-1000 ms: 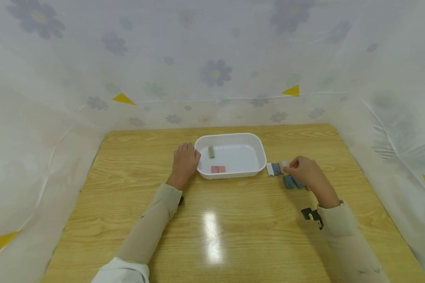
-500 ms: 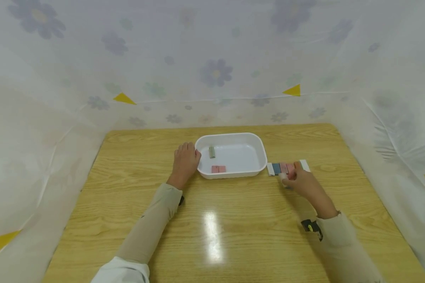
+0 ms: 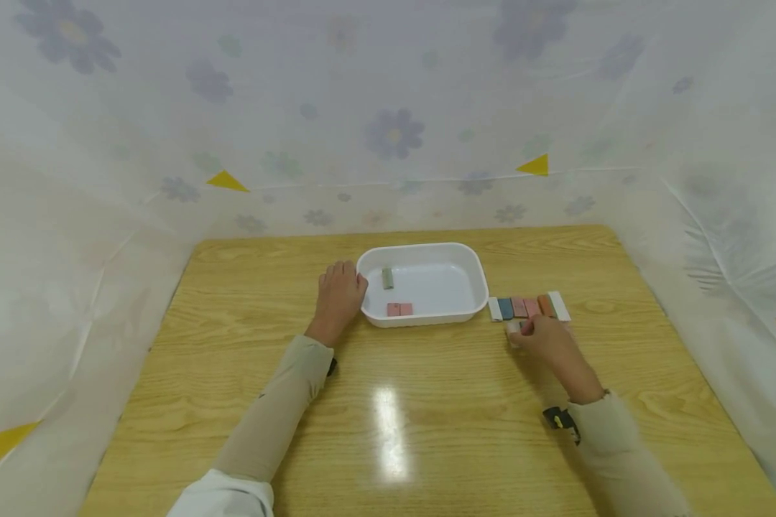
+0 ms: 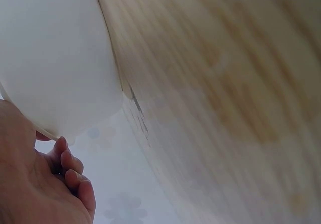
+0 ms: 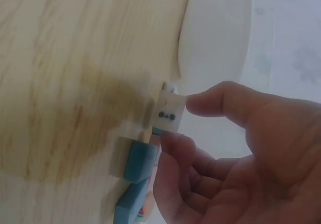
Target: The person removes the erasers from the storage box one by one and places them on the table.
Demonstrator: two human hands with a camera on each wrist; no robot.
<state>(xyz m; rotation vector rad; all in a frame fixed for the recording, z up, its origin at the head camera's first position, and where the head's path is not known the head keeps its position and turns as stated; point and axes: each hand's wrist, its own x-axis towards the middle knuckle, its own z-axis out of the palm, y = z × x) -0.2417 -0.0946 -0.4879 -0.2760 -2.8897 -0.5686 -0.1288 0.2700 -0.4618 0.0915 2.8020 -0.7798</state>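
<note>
My left hand [image 3: 339, 298] grips the left rim of a white plastic basin [image 3: 442, 287], thumb and curled fingers around the edge in the left wrist view. Inside the basin lie a greenish block [image 3: 387, 278] and two pink blocks [image 3: 399, 309]. Between thumb and index finger, my right hand [image 3: 550, 348] pinches a small white block [image 5: 169, 114] with a little face printed on it. It is just in front of a row of blocks, right of the basin. Two blue blocks [image 5: 139, 161] lie close to the fingers in the right wrist view; the hand mostly hides them from the head view.
The row includes a white block [image 3: 495, 309], a blue block [image 3: 505, 309], pink blocks [image 3: 525, 307] and an orange block [image 3: 546, 305], with white at its right end. Everything stands on a wooden table [image 3: 297, 431] enclosed by flowered white sheeting [image 3: 388, 86].
The right hand has carried the white block from over the row towards the near side, uncovering the pink, orange and right-end white blocks. My left hand has stayed at the basin rim.
</note>
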